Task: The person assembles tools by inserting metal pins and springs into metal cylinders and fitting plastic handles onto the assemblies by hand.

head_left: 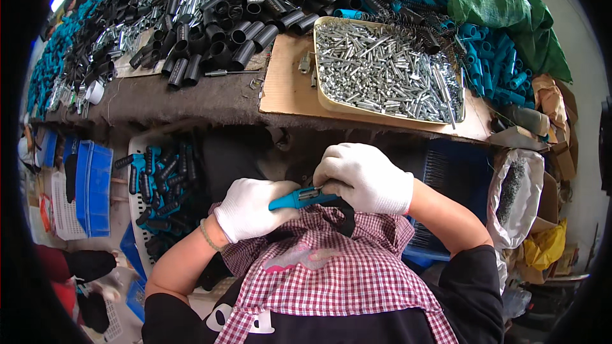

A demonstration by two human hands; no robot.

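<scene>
Gripping blue handle (303,201) in closed left hand (254,209) and, at its far end, curled right hand (366,178), presumably for steadiness.

The right hand (364,178) hides the right end of the teal handle (292,202); silvery metal (310,195) there is too small to identify. The far edge crops the green tarpaulin (488,6).
</scene>
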